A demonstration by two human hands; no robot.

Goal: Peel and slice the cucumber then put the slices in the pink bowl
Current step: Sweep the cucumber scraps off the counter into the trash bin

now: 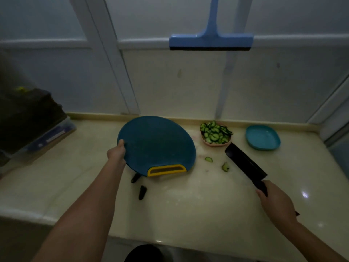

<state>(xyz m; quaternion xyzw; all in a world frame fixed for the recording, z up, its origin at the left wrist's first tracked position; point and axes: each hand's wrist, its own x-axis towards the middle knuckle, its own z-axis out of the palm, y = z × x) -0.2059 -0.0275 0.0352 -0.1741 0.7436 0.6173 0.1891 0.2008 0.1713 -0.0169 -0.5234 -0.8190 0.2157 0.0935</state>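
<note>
Head view: the pink bowl (pixel 216 145) is heaped with cucumber slices (pixel 215 132), so the task looks nearly done, but two stray slices (pixel 208 159) lie on the bench (pixel 188 205) just in front of the bowl. To the bowl's left, the left hand (pixel 117 153) grips the rim of the round blue cutting board (pixel 156 144), which is lifted and tilted. The right hand (pixel 275 203), in front and to the right of the bowl, is wrapped round the handle of a dark cleaver (pixel 245 163) whose blade end sits just beside the bowl's near rim. The pile stands above the rim, so a nudge from the blade or a swing of the board toward the bowl would likely spill slices. The strays are small and could easily be left behind or pushed off. Dark scraps (pixel 142 191) lie well to the bowl's front-left, near the board's low edge, and sweeping them along by mistake would put waste in with the slices. A blue dish (pixel 262 137) sits to the bowl's right.
</note>
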